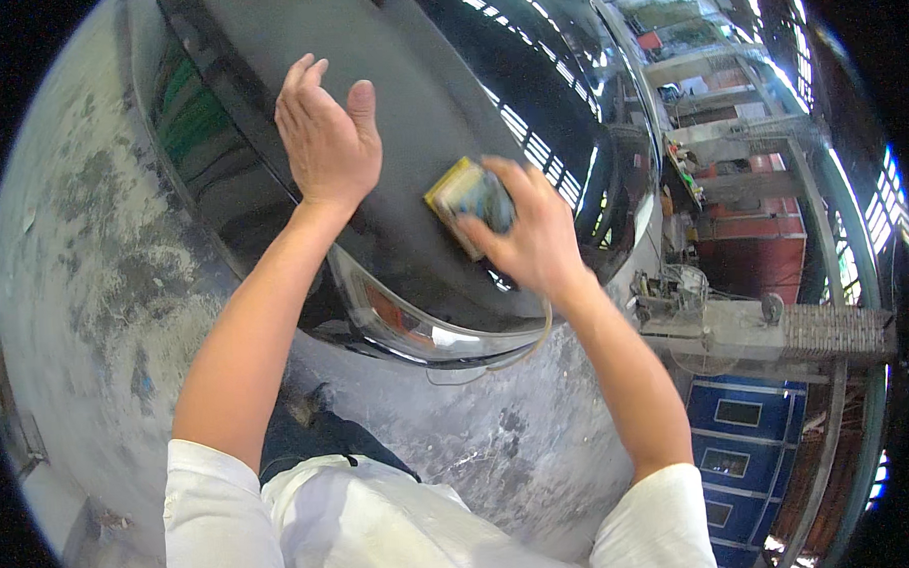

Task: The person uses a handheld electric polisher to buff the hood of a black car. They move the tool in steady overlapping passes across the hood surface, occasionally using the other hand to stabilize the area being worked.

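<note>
A dark car body [389, 116] fills the upper middle, with a dull grey, matt-looking area on its panel and shiny black paint around it. My right hand [533, 226] is wrapped round a yellow-edged rectangular block [462, 199], thumb on one side and fingers on the other. The block lies against the matt area, or very close to it; its exact kind I cannot make out. Over the panel's left part, my left hand [327, 138] holds nothing, with its fingers stretched out and thumb apart. Whether its palm touches the panel I cannot tell.
A light glass lamp [400, 311] sits at the car's near edge. From below my right wrist hangs a thin tan cord [537, 349]. Stained concrete floor [94, 287] surrounds the car. To the right stand a dusty bench [721, 325], a red box-like object [753, 238] and a blue panelled door [735, 444].
</note>
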Motion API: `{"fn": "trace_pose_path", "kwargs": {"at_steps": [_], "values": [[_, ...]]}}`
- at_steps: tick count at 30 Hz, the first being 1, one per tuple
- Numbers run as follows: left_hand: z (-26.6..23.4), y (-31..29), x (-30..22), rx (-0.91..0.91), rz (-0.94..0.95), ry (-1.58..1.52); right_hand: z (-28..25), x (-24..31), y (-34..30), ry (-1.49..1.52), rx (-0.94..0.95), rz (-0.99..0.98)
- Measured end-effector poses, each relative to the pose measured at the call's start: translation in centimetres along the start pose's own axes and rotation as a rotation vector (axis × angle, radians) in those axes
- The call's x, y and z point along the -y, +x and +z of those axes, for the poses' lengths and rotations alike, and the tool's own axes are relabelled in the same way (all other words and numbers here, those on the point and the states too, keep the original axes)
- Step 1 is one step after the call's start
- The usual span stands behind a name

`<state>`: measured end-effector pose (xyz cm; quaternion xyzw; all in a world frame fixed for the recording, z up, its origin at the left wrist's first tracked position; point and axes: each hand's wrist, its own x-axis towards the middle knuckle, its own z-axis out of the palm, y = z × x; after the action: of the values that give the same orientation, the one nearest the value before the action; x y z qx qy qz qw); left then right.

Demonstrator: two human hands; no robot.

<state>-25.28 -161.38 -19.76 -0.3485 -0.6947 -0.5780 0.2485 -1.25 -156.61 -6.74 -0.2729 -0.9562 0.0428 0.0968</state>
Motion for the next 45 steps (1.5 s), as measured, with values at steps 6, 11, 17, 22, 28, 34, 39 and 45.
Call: {"fn": "trace_pose_path", "kwargs": {"at_steps": [6, 11, 17, 22, 28, 34, 39, 45], "values": [[0.0, 0.1, -0.4, 0.083, 0.016, 0.050, -1.9, -3.5, -10.9, -0.022, -0.006, 0.157], [-0.1, 0.3, -0.3, 0.107, -0.006, 0.055, -1.4, -2.3, -6.9, -0.043, 0.031, 0.142], [-0.2, 0.5, 0.7, 0.040, -0.037, -0.052, 1.7, 1.7, 6.9, -0.150, -0.044, 0.087], [-0.2, 0.7, 1.0, 0.053, -0.055, -0.042, 1.5, 3.3, 5.3, -0.122, -0.019, 0.144], [-0.3, 0.6, 0.6, 0.120, -0.030, 0.043, -0.4, 0.9, -9.3, -0.060, 0.027, 0.259], [-0.2, 0.7, 0.6, 0.166, -0.028, 0.075, -0.4, 0.4, -10.3, -0.047, -0.055, 0.319], [-0.4, 0.9, 1.4, 0.197, -0.035, 0.087, 2.2, 7.9, -2.0, 0.033, -0.062, 0.257], [-1.1, 1.3, 1.8, 0.266, -0.007, 0.133, 2.6, 9.6, -4.2, 0.092, -0.061, 0.323]]}}
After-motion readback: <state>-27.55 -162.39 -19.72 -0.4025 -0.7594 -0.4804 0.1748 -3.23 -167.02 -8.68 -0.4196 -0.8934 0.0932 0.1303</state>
